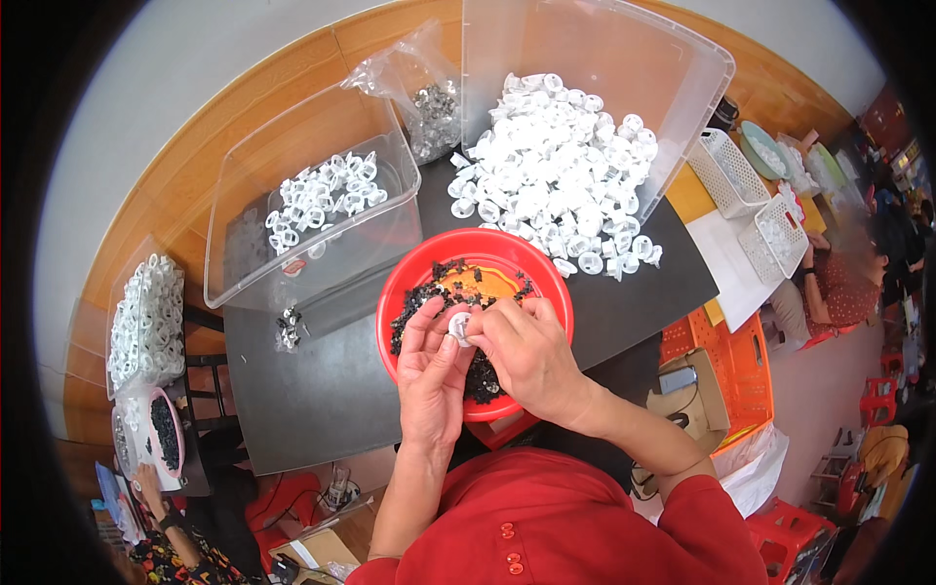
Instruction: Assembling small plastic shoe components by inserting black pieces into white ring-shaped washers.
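Left hand (431, 378): palm upturned, fingers half-curled, in a fingertip hold on one small white piece (458, 329). Right hand (533, 356): closed in a pinch on the same item from the right. Position of item: between both sets of fingertips, above red bowl (468, 237). Likeliest fault: slipping out of so slight a grip and dropping among loose dark parts (413, 304) directly beneath the hands. Further possible fault: bowl tipping if knocked, given a placing apparently at the near edge of black table (331, 390). Also possible: scattering of white heap (561, 166) beyond right hand, if nudged. Appearance: white, rounded, seemingly plastic, greyish within; finer detail hidden by fingers.
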`<action>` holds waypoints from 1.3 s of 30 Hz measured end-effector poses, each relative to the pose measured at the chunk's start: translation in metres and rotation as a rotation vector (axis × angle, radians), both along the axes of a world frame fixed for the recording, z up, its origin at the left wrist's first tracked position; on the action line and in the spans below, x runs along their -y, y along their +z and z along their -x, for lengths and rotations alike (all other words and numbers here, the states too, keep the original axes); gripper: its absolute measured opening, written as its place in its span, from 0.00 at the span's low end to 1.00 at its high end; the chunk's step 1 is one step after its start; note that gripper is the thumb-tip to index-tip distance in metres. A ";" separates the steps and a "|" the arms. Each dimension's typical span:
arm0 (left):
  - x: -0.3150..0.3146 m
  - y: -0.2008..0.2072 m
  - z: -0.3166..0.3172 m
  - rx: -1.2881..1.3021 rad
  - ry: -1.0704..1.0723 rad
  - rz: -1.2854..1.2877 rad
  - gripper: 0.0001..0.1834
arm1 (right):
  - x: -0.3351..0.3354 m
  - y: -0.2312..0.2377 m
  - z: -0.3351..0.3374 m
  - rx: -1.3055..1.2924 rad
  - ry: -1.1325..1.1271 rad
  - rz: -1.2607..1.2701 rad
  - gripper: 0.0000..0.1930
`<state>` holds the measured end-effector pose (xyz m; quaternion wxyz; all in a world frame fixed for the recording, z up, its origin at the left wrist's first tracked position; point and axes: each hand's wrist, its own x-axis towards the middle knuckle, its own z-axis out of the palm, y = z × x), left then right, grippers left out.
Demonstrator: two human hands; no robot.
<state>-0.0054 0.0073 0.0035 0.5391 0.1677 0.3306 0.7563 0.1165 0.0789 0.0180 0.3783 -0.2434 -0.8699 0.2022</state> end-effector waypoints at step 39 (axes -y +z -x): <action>0.005 0.000 0.020 -0.174 -0.120 0.125 0.28 | 0.009 -0.030 0.032 -0.574 -0.013 0.410 0.06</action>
